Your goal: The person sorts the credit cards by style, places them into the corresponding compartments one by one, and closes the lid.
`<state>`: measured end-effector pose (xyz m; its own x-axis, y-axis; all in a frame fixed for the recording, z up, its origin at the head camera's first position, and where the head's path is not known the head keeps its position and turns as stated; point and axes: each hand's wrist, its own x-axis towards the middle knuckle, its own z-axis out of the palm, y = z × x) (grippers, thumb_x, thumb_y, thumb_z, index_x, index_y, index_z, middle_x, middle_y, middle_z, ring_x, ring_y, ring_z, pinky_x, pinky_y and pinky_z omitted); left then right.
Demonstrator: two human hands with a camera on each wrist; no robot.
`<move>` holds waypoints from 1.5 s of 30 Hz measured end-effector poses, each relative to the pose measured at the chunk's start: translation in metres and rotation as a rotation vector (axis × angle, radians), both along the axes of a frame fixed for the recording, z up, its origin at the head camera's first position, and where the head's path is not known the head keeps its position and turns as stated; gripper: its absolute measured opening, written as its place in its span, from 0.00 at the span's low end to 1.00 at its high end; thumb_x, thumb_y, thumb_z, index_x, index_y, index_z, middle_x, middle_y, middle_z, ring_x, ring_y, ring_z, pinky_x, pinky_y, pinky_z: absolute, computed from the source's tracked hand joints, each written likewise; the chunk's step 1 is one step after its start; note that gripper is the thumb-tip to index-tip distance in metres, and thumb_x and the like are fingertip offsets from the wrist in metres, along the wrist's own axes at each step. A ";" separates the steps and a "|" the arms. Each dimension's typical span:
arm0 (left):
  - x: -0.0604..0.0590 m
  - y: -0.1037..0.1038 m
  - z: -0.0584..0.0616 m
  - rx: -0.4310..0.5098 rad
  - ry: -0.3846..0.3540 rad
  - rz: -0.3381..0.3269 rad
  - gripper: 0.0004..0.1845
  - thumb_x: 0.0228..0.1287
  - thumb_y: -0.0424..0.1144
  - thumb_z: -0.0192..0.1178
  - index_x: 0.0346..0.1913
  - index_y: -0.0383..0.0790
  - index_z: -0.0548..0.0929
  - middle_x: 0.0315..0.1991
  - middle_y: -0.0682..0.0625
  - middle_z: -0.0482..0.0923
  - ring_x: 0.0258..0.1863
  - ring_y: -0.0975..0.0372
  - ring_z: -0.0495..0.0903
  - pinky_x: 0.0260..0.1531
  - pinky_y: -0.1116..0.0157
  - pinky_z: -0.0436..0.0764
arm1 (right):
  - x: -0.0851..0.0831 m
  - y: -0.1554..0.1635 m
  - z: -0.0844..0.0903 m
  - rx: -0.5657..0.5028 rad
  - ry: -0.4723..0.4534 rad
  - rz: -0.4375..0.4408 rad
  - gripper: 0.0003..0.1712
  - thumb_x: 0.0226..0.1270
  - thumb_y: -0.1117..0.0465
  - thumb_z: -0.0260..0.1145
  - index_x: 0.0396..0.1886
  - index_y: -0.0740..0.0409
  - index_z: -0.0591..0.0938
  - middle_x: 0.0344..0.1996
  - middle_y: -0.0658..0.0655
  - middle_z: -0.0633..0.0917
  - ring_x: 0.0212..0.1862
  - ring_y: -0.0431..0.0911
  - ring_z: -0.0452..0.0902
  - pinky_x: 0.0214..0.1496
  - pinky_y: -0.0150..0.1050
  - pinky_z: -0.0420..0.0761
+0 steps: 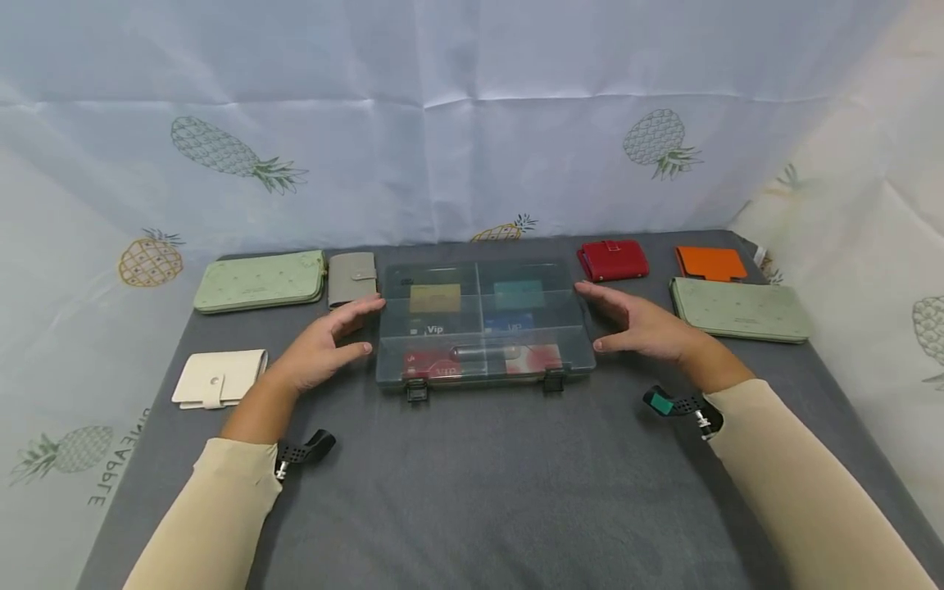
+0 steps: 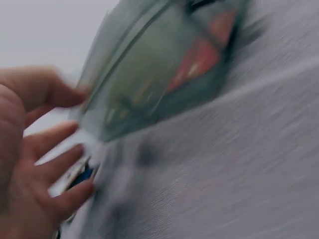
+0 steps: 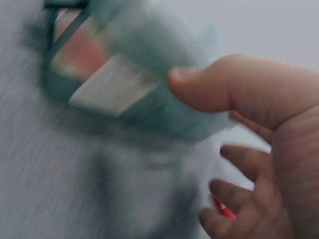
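A clear greenish plastic divider box (image 1: 431,328) with two black latches lies on the dark grey cloth, lid down. Through the lid show several cards, among them a gold one, a teal one and red ones. My left hand (image 1: 324,344) is at the box's left side, its fingers spread and extended toward the edge. On the opposite side my right hand (image 1: 642,324) reaches in the same way, fingertips close to the right edge. Neither hand grips anything. Both wrist views are blurred; they show the box (image 2: 149,74) beside the spread fingers.
Around the box lie a long green wallet (image 1: 258,281), a grey card holder (image 1: 351,279), a white wallet (image 1: 217,378), a red wallet (image 1: 614,260), an orange wallet (image 1: 711,263) and another green wallet (image 1: 741,310). A pineapple-print curtain (image 1: 442,164) hangs behind the table.
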<state>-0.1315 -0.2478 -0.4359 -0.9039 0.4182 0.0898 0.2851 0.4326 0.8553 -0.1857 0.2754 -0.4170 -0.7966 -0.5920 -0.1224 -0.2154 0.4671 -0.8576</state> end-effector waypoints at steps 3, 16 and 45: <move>0.018 0.010 0.001 -0.028 0.255 0.078 0.23 0.70 0.23 0.63 0.66 0.39 0.84 0.73 0.44 0.74 0.74 0.47 0.69 0.69 0.44 0.69 | 0.011 -0.019 0.015 0.073 0.181 -0.073 0.42 0.72 0.71 0.70 0.83 0.56 0.67 0.82 0.61 0.63 0.82 0.61 0.55 0.77 0.70 0.57; 0.067 0.042 0.000 -0.263 0.680 0.004 0.17 0.54 0.33 0.82 0.47 0.42 0.92 0.47 0.51 0.85 0.52 0.52 0.80 0.56 0.49 0.77 | 0.086 -0.180 0.003 0.112 0.778 0.063 0.21 0.67 0.52 0.80 0.58 0.50 0.89 0.49 0.48 0.85 0.49 0.47 0.78 0.52 0.48 0.77; 0.066 0.071 -0.005 -0.261 0.601 0.225 0.12 0.53 0.32 0.81 0.36 0.43 0.86 0.38 0.50 0.84 0.44 0.51 0.79 0.52 0.51 0.75 | 0.098 -0.236 -0.023 0.242 0.905 -0.237 0.09 0.61 0.51 0.80 0.39 0.42 0.88 0.33 0.46 0.81 0.32 0.44 0.69 0.36 0.44 0.68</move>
